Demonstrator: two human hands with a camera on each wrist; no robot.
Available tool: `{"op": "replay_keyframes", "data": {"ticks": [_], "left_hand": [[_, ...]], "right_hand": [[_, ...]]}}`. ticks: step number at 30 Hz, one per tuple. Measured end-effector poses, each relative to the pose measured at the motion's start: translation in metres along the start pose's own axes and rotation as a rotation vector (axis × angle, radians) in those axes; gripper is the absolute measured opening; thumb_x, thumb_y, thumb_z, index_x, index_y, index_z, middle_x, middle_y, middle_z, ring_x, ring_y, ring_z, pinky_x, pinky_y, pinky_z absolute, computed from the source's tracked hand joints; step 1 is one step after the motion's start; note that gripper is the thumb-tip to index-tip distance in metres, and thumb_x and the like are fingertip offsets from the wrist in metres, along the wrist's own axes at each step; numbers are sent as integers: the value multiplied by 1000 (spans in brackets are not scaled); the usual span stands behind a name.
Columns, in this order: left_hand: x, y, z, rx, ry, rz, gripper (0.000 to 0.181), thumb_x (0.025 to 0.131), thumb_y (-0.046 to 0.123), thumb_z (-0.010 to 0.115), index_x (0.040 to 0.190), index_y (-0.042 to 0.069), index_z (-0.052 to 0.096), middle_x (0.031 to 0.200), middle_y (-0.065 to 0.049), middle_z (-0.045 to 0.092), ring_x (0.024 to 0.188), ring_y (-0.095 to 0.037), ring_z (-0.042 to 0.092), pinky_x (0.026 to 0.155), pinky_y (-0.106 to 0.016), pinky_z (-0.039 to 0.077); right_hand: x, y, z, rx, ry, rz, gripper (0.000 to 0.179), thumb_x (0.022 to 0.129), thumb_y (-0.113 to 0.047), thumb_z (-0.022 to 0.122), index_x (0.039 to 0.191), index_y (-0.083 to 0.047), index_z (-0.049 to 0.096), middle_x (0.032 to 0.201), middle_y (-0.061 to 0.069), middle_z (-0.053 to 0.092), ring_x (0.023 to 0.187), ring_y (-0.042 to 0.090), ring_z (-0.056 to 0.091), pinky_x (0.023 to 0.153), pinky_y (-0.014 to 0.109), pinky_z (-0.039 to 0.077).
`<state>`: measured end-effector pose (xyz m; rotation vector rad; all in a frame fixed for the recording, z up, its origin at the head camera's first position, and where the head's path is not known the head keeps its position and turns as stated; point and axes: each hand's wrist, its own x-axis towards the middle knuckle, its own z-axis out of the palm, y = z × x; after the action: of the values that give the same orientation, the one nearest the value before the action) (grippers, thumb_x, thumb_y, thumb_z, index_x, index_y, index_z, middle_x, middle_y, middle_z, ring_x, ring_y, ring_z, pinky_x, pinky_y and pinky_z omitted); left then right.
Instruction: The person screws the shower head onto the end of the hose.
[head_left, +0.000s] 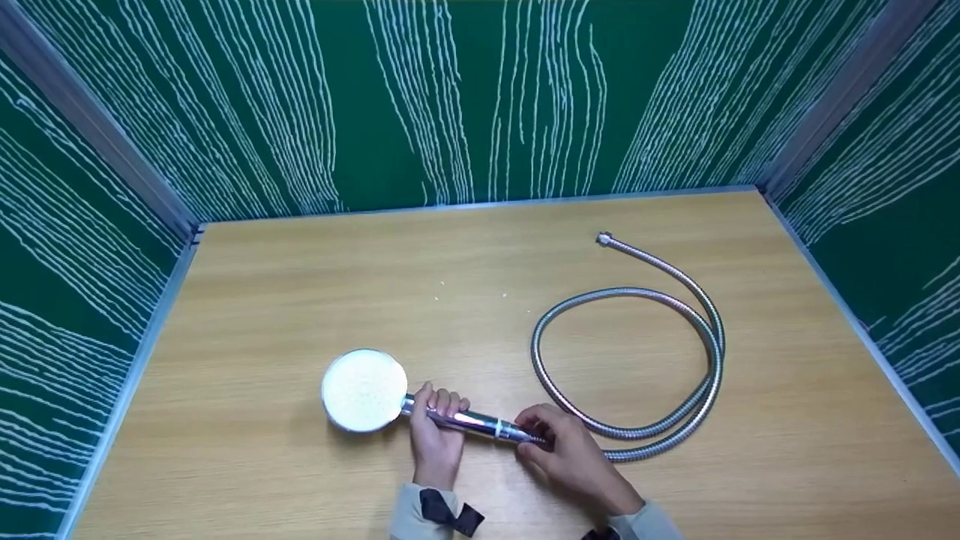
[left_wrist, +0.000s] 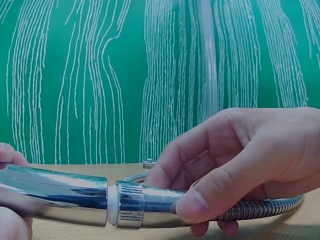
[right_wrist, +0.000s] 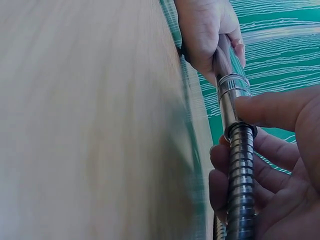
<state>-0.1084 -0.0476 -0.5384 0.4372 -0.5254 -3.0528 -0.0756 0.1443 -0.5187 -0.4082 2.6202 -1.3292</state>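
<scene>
A hand shower with a round white face (head_left: 364,391) and a chrome handle (left_wrist: 55,192) is held just over the table. My left hand (head_left: 437,442) grips the handle near the head, fingers wrapped round it. At the handle's other end, the chrome connector (left_wrist: 162,197) of a ribbed metal hose (right_wrist: 241,175) meets it, with a narrow white ring (left_wrist: 113,205) between the two. Thumb and fingers of my right hand (head_left: 574,454) pinch that connector. In the right wrist view, the hose runs back from the connector past the right palm.
On the right of the wooden table (head_left: 262,300), the hose lies in a large loop (head_left: 536,337). Its far end, with a metal nut (head_left: 604,238), points toward the back. A few small white crumbs dot the middle. Green walls (head_left: 480,97) with white streaks enclose three sides.
</scene>
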Motion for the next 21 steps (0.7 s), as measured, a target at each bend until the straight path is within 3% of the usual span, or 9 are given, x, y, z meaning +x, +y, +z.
{"op": "replay_keyframes", "data": {"ticks": [9,21], "left_hand": [[1,1,3,6,-14,-3,43,102,14,26,59,14,36,50,5,36,48,-10,35,60,-25,31],[0,0,1,-10,2,1,40,102,15,29,62,14,36,52,5,37,49,-11,36,61,-25,31]], "right_hand": [[0,-1,2,-8,51,-53,29,75,-4,76,96,-16,60,94,-5,61,86,11,58,74,23,47],[1,-3,-2,-16,5,-8,24,77,-8,74,97,-17,64,92,-4,63,84,10,56,73,22,44]]}}
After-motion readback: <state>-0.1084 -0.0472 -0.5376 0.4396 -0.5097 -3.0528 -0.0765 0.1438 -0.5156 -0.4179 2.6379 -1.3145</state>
